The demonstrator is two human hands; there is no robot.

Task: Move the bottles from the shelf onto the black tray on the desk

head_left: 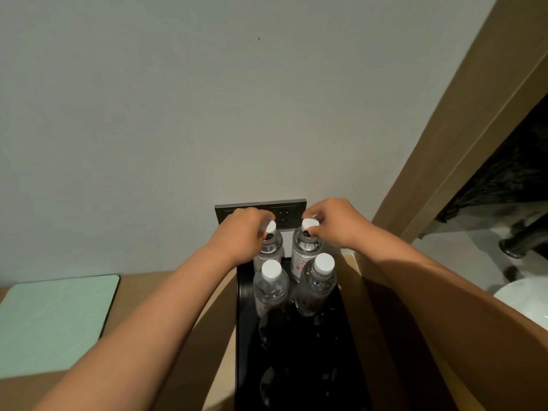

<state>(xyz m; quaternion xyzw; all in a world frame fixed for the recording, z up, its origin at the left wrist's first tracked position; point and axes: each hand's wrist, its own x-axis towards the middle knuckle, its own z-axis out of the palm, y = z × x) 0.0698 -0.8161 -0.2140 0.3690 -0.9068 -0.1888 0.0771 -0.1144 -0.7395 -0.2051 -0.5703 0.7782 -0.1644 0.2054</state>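
1. I see four clear plastic bottles with white caps standing on the long black tray (350, 336); the far left bottle (269, 247) and the far right bottle (305, 250) sit at the tray's far end by the wall, and the near left bottle (270, 287) and near right bottle (317, 287) stand just in front of them.
2. All four stand upright, long axis vertical, caps up towards my camera; the near pair covers the lower halves of the far pair, so I cannot see where the far bottles meet the tray.
3. My left hand (240, 240) has its fingers curled at the neck of the far left bottle, gripping it just under the cap; my right hand (335, 222) pinches the far right bottle at its cap; the fingertips on the far side of both caps are hidden from me.
4. The tray's near half is very dark; vague glossy shapes show there that I cannot make out; its near end is cut off by the bottom edge.
5. The tray lies on a brown wooden desk (189, 351) with its long side running away from me towards the grey wall.
6. A dark socket panel (284, 207) is on the wall behind the hands, partly covered by them.
7. A pale green mat (53, 321) lies on the desk, well to the left.
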